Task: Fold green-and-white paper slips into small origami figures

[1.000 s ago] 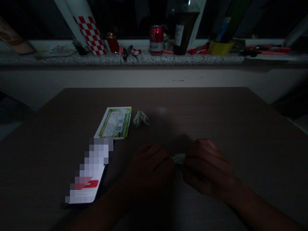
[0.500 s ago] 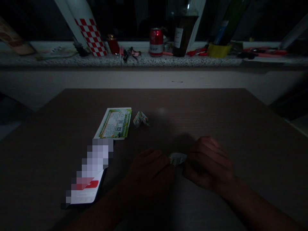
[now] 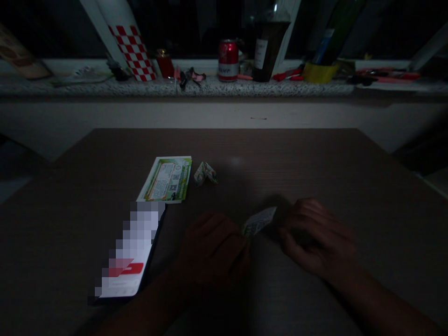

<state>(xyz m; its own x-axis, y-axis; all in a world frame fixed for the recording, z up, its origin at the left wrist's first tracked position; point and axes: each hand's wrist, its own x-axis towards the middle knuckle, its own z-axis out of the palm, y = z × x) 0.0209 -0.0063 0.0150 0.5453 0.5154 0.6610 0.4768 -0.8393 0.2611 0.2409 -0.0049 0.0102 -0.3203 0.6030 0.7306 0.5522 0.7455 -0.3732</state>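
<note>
In dim light my left hand [image 3: 215,245] is closed on a small piece of printed paper [image 3: 259,221], green and white, which juts out to the right from between thumb and fingers. My right hand [image 3: 317,238] hovers just right of the paper, apart from it, fingers loosely curved with a gap to the thumb and nothing visible in them. A folded paper piece [image 3: 205,173] with two peaks stands farther back on the table. Left of it lies a stack of printed green-and-white leaflets [image 3: 166,179].
A phone [image 3: 131,280] with a lit screen lies left of my left forearm on the wooden table [image 3: 297,158]. Behind the table, a speckled sill [image 3: 210,88] bears a red can [image 3: 228,60], a dark bottle [image 3: 268,51], a checkered cylinder [image 3: 133,51] and yellow tape [image 3: 320,72].
My right hand has let go of the paper and moved slightly right. The paper now tilts up in my left hand, with more of it showing. My left hand has shifted a little left.
</note>
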